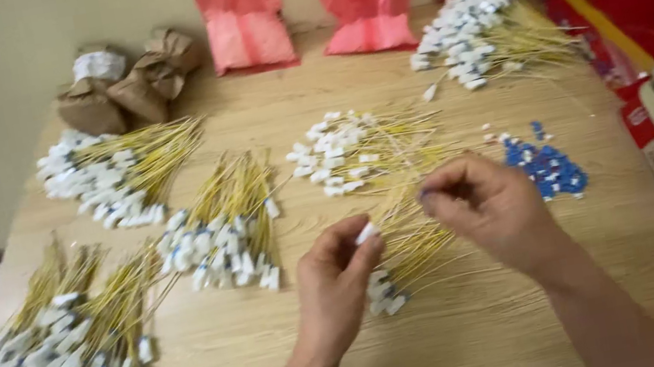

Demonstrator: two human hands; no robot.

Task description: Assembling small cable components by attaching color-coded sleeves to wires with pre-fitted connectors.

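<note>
1. The left hand (pixel 335 284) sits near six o'clock of the wooden table (pixel 494 332), thumb and forefinger pinched together on a small white connector (pixel 367 232).
2. The right hand (pixel 496 213) is just toward three o'clock of it, fingertips closed on a tiny blue piece (pixel 422 193), hard to make out.
3. Between and beneath both hands lies a loose pile of yellow wires (pixel 412 240) with white ends.
4. At three o'clock from the right hand, just beside it, is a heap of small blue caps (pixel 550 168).
5. Finished bundles of yellow wires lie around: one at eight o'clock (pixel 55 357), one at nine (pixel 224 231), one at ten (pixel 117 174), one at one o'clock (pixel 479 34).
6. At twelve o'clock stand two pink plastic bags (pixel 242 21); brown paper parcels (pixel 129 84) lie at eleven.
</note>
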